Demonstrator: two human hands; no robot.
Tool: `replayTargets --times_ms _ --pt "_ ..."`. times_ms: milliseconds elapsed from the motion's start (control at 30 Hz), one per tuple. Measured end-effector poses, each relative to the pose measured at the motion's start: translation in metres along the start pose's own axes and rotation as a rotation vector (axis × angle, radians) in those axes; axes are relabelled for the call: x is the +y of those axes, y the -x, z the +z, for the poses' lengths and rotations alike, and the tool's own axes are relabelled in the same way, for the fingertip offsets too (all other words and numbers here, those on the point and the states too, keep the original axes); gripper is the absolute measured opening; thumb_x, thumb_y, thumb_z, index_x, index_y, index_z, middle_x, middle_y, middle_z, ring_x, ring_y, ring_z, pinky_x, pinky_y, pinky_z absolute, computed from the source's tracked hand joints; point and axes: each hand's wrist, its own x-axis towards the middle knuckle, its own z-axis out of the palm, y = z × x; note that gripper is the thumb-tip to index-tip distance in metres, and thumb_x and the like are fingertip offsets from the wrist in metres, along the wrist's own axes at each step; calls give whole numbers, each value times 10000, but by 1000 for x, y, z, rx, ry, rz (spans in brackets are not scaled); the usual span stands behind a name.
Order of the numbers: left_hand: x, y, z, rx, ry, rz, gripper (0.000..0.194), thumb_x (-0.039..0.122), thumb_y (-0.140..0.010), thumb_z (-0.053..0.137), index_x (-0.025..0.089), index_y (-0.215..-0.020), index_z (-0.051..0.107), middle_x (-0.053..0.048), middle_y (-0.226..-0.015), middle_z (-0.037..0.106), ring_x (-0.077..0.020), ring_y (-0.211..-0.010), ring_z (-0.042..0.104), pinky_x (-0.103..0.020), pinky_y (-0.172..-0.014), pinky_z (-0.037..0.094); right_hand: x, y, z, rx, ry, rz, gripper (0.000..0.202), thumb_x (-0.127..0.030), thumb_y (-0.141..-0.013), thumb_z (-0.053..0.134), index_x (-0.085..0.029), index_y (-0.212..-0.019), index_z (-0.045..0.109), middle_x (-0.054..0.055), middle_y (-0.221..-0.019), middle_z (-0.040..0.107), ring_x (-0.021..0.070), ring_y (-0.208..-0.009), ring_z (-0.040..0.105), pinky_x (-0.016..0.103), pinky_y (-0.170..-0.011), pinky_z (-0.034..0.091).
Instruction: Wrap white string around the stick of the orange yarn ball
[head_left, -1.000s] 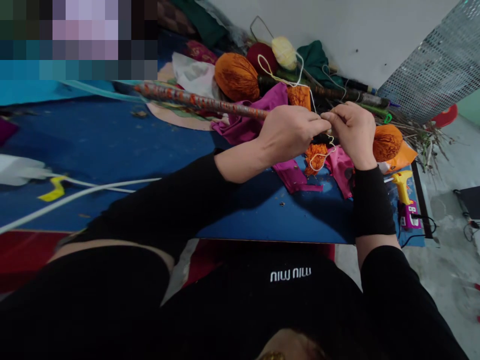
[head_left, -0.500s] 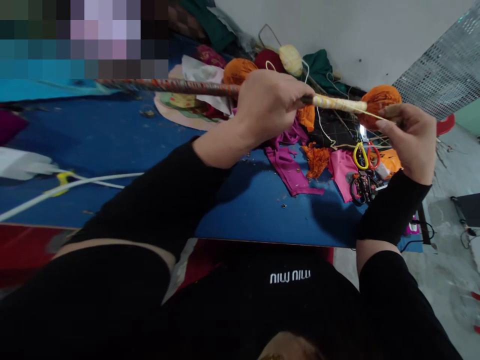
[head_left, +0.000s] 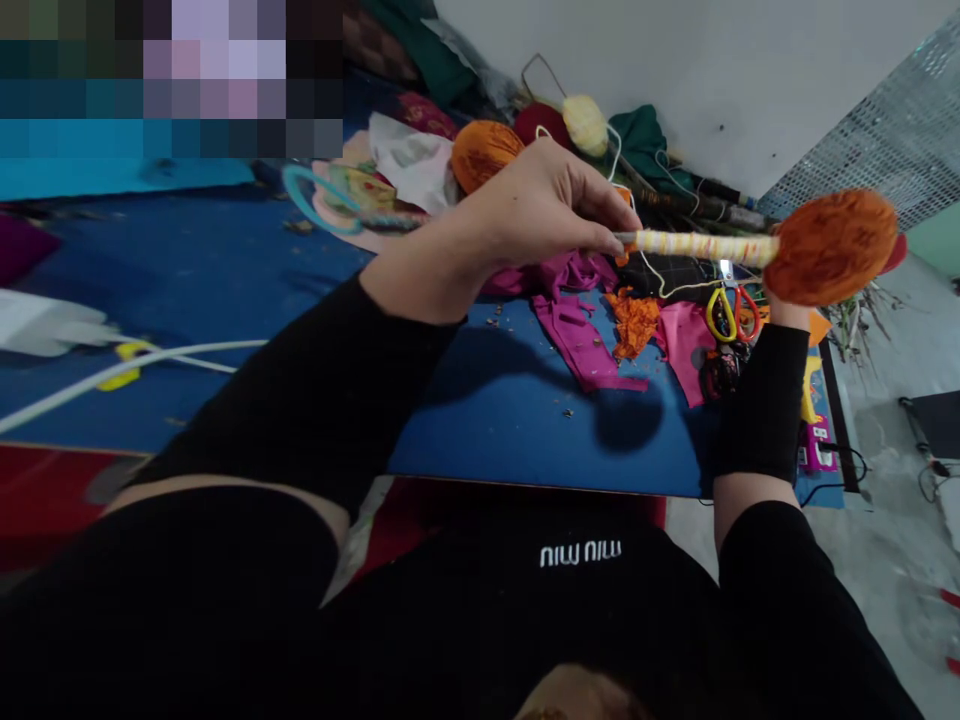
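Your left hand (head_left: 544,205) keeps a narrow grip on a yarn-wrapped rod (head_left: 701,247), roughly level above the far right of the worktop (head_left: 487,440), orange ball (head_left: 834,247) at its end. Your right hand is mostly hidden behind the ball; its grip cannot be determined. Step in hand, as judged: handling the rod. Any move calls for steady support, clear of the scissors (head_left: 726,270).

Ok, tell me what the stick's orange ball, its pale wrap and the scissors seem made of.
Orange ball: matte, creased, so cloth or perhaps crinkled paper.
Pale wrap: probably yarn, matte, in tight turns.
Scissors: metal blades, by their shine; smooth coloured handles, likely plastic.
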Motion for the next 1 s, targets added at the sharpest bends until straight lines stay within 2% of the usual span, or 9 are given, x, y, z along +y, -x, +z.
replayTargets --times_ms 67,133,233,300,400,500,600,767,1000 --pt "2 1 5 44 43 -40 228 202 -775 847 179 -999 877 -50 -925 837 -224 -919 739 -395 -921 628 -8 5 8 78 108 74 196 -129 -913 688 -234 -773 600 122 -1011 728 299 -1269 596 589 -1257 332" --pt "2 1 9 86 77 -75 254 189 -779 823 168 -1027 873 -60 -911 830 -227 -880 765 -377 -844 637 -24 12 11 57 89 21 184 -210 -963 685 -216 -785 640 113 -969 731 281 -1193 641 528 -1220 402" --pt "1 -1 15 127 135 -93 242 160 -808 800 158 -1040 866 -78 -904 825 -195 -783 760 -330 -734 610 -57 28 19 -138 -181 -236 240 -371 -1041 605 -226 -873 697 62 -924 736 210 -986 672 407 -1037 533" --pt "1 -2 18 147 193 -96 210 109 -817 794 146 -1011 864 -86 -902 823 -162 -726 733 -310 -699 580 -75 40 29 -257 -421 -321 269 -485 -1047 607 -246 -1011 724 54 -1030 775 197 -1027 690 393 -1034 555" --pt "2 -3 21 166 281 -107 206 11 -812 778 138 -953 858 -66 -884 822 -124 -681 684 -309 -702 557 -90 58 50 -408 -628 -288 456 -711 -974 669 -275 -1101 705 28 -1100 786 199 -1081 724 408 -1031 600" --pt "3 -5 22 192 349 -122 216 -38 -826 758 139 -914 847 -33 -824 806 -108 -647 634 -329 -702 542 -94 70 60 -484 -582 -212 525 -793 -978 611 -276 -1006 695 -16 -858 709 183 -883 731 392 -895 644" --pt "1 -9 22 225 327 -134 225 -44 -848 756 157 -913 833 2 -775 780 -111 -673 617 -361 -754 551 -98 76 59 -408 -483 -192 544 -748 -1065 481 -264 -901 669 -18 -761 621 173 -812 700 367 -842 632" --pt "-4 -13 27 251 234 -99 204 2 -835 765 186 -909 816 3 -826 804 -155 -829 656 -400 -871 586 -102 83 58 -217 -354 -347 566 -673 -1114 413 -250 -791 605 -6 -759 570 173 -797 622 374 -838 596" --pt "-16 -11 32 282 80 -31 104 221 -824 784 262 -900 841 -20 -902 838 -234 -873 754 -420 -823 635 -102 90 56 -144 -281 -429 583 -672 -1126 381 -259 -753 556 -13 -708 489 165 -705 535 360 -745 552"
